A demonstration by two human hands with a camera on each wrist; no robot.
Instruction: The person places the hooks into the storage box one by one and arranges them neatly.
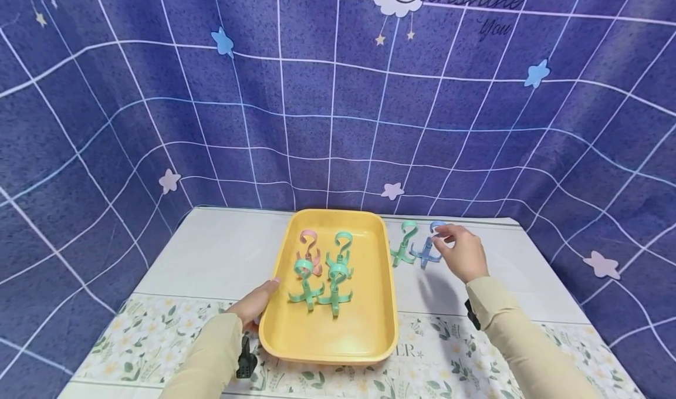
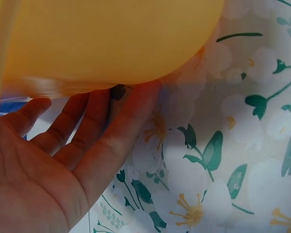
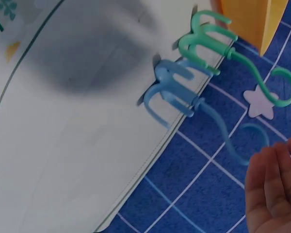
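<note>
A yellow plastic tray (image 1: 364, 323) holds a pink claw hanger (image 1: 308, 239) and several green claw hangers (image 1: 335, 296), each with a curled top hook over splayed prongs. My left hand (image 1: 257, 303) grips the tray's left side; in the left wrist view its fingers (image 2: 119, 136) reach beneath the tray, and the thumb lies at the rim. Right of the tray stand a green claw hanger (image 3: 203, 41) and a blue claw hanger (image 3: 177, 92). My right hand (image 1: 465, 253) is beside the blue one's top hook, its fingers (image 3: 276, 179) loosely extended; contact is unclear.
A white and floral cloth (image 1: 200, 246) covers the table. Behind it and at both sides hangs a blue curtain (image 1: 317, 94) with a white grid and stars. The green hanger stands close against the tray's right wall.
</note>
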